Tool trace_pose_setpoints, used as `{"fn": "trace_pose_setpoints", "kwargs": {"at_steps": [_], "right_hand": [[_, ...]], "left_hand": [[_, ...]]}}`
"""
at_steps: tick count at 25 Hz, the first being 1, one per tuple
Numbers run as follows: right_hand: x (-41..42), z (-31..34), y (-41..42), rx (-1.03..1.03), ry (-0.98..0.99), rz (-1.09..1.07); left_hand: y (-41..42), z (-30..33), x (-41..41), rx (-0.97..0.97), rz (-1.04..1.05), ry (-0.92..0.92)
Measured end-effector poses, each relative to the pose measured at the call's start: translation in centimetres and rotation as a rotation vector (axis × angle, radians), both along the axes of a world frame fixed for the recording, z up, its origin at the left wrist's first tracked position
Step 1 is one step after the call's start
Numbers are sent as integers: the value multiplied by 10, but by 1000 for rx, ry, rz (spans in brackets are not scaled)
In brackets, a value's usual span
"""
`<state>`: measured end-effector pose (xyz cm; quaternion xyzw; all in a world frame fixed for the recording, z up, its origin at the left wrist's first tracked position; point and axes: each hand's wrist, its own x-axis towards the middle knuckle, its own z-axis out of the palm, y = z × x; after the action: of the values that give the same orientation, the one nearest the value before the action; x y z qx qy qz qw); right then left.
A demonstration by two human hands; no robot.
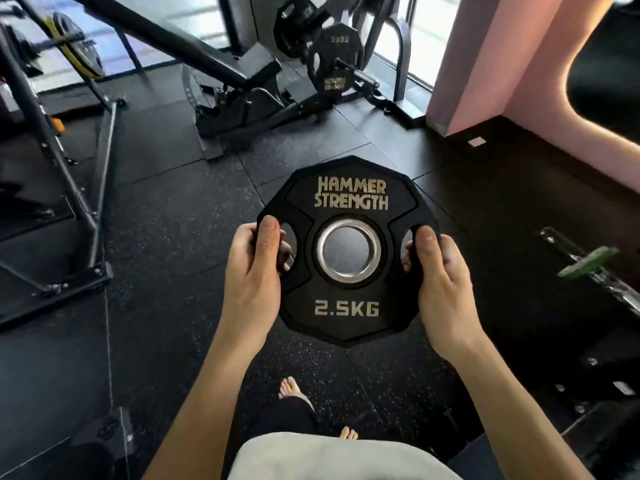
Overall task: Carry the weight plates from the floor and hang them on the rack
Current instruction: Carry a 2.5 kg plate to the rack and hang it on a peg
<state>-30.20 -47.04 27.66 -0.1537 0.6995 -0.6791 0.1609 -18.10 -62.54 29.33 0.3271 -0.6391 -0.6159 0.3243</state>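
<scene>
I am standing on the black floor (166, 237), near the rack (346, 69) with plates hanging on it. I am holding the plate (349, 289) up over the floor. My left hand (254, 271) and right hand (441, 275) are gripping its side holes.

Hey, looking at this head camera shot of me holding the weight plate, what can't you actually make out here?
All in the head view:
- Fingers of the left hand and right hand: curled behind the 2.5 kg plate, mostly hidden by it.
- Plates on the rack peg: lettering small and blurred; the count behind the front one is unclear.
- Barbell with a green plate: cut off by the right edge.
- Yellow-rimmed plate: blurred, crossed by frame bars.
</scene>
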Motion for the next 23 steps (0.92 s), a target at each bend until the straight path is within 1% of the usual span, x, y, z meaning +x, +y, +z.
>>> {"fn": "trace_pose_setpoints", "kwargs": {"at_steps": [4,7,11,13,18,20,23], "right_hand": [[-70,-7,-74,4,15,-105],[-128,-9,-131,-7,14,-209],[-195,2,-185,-14,10,-367],[-234,5,-206,-34,11,-449],[-351,-3,-241,-80,-16,-573],[-411,-5,-253,-98,-9,-622],[-498,1,-263,-82,8,-673]], "left_hand": [[-86,-8,-83,10,-104,23],[-155,-4,-158,27,-251,55],[-221,7,-254,8,-423,70],[-245,10,-309,22,-493,75],[-285,3,-452,8,-663,88],[-296,0,-518,-7,-695,82],[-307,7,-615,30,-713,64]]}}
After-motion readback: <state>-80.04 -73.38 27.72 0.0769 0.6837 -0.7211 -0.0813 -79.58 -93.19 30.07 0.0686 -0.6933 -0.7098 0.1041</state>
